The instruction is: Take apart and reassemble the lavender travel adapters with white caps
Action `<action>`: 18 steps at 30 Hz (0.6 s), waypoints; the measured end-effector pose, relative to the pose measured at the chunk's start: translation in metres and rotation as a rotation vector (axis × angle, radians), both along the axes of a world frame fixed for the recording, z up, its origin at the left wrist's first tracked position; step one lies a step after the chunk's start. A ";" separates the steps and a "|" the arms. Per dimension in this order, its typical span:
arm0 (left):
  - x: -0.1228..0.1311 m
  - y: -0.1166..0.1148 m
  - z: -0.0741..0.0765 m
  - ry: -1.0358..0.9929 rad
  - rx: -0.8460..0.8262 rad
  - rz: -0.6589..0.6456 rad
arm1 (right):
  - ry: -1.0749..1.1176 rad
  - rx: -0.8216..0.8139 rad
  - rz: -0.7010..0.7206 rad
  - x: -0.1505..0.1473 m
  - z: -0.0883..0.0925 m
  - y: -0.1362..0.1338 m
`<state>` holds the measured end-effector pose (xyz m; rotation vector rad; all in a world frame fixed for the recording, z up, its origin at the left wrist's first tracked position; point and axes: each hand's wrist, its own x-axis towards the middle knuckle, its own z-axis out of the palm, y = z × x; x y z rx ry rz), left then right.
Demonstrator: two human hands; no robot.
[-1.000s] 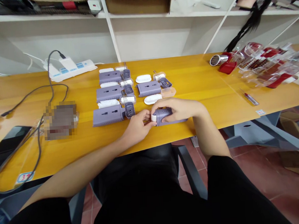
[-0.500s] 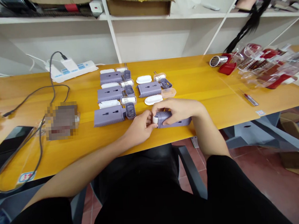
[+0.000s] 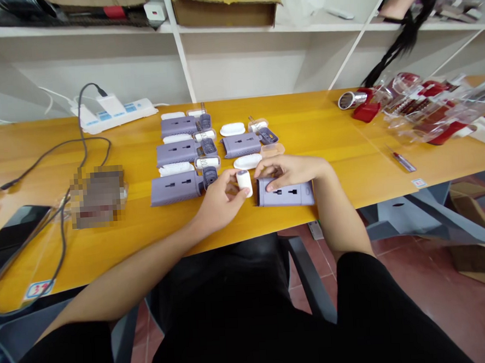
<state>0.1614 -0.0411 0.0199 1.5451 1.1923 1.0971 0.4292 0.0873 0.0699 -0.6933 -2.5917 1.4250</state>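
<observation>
My left hand (image 3: 219,200) pinches a small white cap (image 3: 245,182) and holds it upright just above the yellow table (image 3: 347,142). Right beside it lies a purple adapter body (image 3: 286,193), flat near the table's front edge, with socket slots facing up. My right hand (image 3: 287,171) rests on its top edge, fingers bent and pressing down on it. Behind my hands lie several more purple adapter bodies (image 3: 176,186), white caps (image 3: 247,161) and small purple inserts in rows.
A white power strip (image 3: 115,113) with cables sits at the back left, a black phone (image 3: 7,234) at the left edge. Red and clear plastic parts (image 3: 422,105) pile up at the right, with a screwdriver (image 3: 401,161) nearby. White shelves stand behind; another person's arm shows top right.
The white cap has come off the purple adapter body. My left hand lifted it away to the left while my right hand laid the body flat on the table.
</observation>
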 end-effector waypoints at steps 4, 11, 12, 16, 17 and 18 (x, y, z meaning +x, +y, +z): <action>-0.003 0.003 -0.004 -0.139 0.028 -0.011 | -0.013 -0.023 0.016 -0.011 -0.005 -0.002; 0.001 0.003 -0.005 -0.288 -0.004 -0.041 | 0.146 -0.058 0.092 -0.037 -0.024 -0.007; 0.002 0.004 -0.005 -0.317 -0.006 -0.042 | 0.155 -0.035 0.095 -0.039 -0.026 -0.007; 0.002 0.007 -0.005 -0.404 -0.016 -0.034 | 0.270 0.129 -0.027 -0.038 -0.019 -0.009; 0.002 0.007 -0.005 -0.414 -0.015 -0.031 | 0.323 0.160 -0.091 -0.038 -0.016 -0.010; 0.003 0.008 -0.005 -0.418 -0.013 -0.026 | 0.372 0.175 -0.144 -0.038 -0.013 -0.011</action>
